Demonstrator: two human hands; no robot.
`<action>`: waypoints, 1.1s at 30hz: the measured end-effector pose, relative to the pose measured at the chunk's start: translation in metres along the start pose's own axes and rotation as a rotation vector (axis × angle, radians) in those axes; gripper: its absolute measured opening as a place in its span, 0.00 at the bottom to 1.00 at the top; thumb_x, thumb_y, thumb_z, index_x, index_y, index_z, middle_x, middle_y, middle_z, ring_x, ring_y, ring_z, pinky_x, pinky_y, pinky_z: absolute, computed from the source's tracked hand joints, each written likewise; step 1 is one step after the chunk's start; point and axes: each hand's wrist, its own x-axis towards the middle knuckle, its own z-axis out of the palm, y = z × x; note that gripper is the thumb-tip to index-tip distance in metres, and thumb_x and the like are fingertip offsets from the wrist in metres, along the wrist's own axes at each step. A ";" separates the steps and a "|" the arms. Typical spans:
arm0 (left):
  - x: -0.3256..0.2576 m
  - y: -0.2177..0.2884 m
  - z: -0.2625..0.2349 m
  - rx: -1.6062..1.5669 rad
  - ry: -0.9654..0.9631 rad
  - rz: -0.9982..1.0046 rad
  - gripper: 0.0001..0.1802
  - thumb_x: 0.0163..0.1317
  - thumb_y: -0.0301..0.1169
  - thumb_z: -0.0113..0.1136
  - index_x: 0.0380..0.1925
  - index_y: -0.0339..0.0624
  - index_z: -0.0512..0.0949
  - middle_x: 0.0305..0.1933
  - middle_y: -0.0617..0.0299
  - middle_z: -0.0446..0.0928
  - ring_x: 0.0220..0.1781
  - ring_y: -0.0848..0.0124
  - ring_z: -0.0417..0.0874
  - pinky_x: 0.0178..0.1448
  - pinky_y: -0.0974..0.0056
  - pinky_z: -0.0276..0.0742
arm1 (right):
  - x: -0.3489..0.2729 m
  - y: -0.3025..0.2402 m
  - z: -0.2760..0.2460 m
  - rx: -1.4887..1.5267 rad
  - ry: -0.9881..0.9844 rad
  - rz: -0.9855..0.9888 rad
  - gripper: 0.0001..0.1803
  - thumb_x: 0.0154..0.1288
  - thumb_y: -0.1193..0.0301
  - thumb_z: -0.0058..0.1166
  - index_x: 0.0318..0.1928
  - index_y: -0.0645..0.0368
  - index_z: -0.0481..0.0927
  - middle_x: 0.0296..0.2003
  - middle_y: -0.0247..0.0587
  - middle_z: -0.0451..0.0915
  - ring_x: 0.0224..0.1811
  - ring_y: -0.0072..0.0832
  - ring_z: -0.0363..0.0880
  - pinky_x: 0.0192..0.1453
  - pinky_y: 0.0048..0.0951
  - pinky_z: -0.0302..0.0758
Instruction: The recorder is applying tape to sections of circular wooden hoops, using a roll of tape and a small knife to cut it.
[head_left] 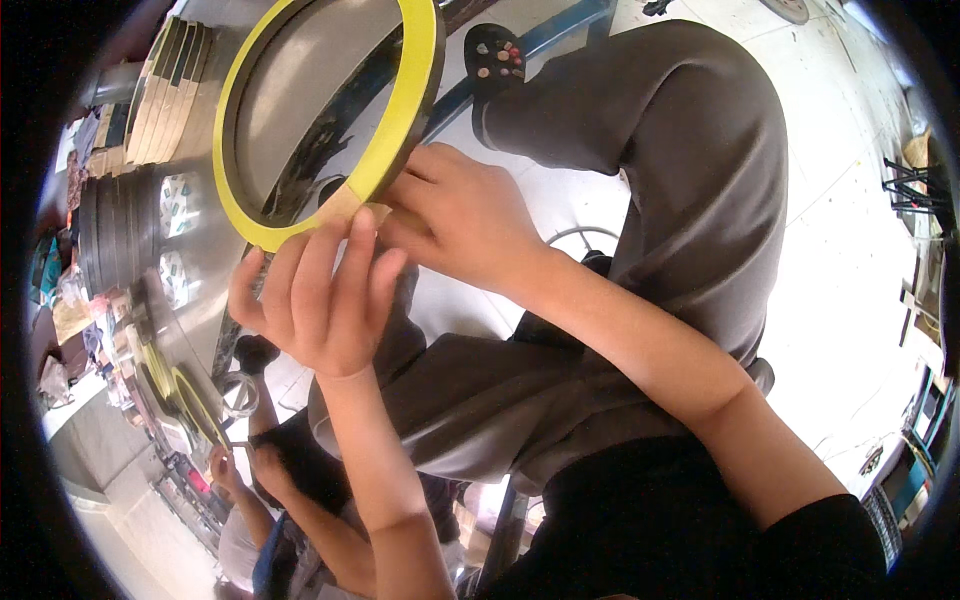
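Pressure is probably working best when running evenly along the small beige, tape-like patch (338, 207), with one hand bracing the rim. That patch is crossing the lower band of one large round ring (410, 110), yellow-faced and dark-sided, which is slanting by the edge of the grey, smooth worktop (290, 85). The left hand (325, 310) is spreading its fingers along the lower rim, thumb standing apart; the right hand (470, 215) is curling its fingers beside the patch. Whether either is truly gripping, I cannot tell, as the contacts are partly hidden.

Counting: one ring and one patch are showing here; two stacks, one beige-faced (165, 95), one dark (110, 235), are standing beyond; one co-worker's two hands (268, 470) are working lower left.
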 end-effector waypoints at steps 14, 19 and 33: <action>0.011 -0.009 0.016 -0.290 0.182 -0.104 0.17 0.51 0.28 0.77 0.41 0.49 0.82 0.43 0.63 0.86 0.46 0.64 0.85 0.63 0.53 0.71 | 0.000 0.000 -0.003 -0.007 -0.009 -0.001 0.14 0.61 0.57 0.59 0.32 0.54 0.81 0.32 0.39 0.76 0.39 0.38 0.80 0.33 0.40 0.80; 0.010 -0.015 0.015 -0.391 0.071 -0.128 0.16 0.51 0.27 0.76 0.40 0.47 0.82 0.44 0.60 0.87 0.48 0.64 0.85 0.66 0.53 0.70 | -0.003 -0.002 -0.011 -0.001 -0.122 0.047 0.11 0.62 0.63 0.61 0.41 0.53 0.84 0.39 0.35 0.78 0.42 0.36 0.80 0.40 0.36 0.78; 0.009 -0.006 0.015 -0.513 0.084 -0.275 0.14 0.51 0.23 0.74 0.38 0.43 0.83 0.45 0.59 0.86 0.48 0.61 0.85 0.63 0.54 0.72 | -0.016 -0.029 -0.070 0.020 -0.158 -0.005 0.07 0.56 0.67 0.66 0.34 0.52 0.83 0.31 0.37 0.76 0.33 0.37 0.77 0.32 0.34 0.73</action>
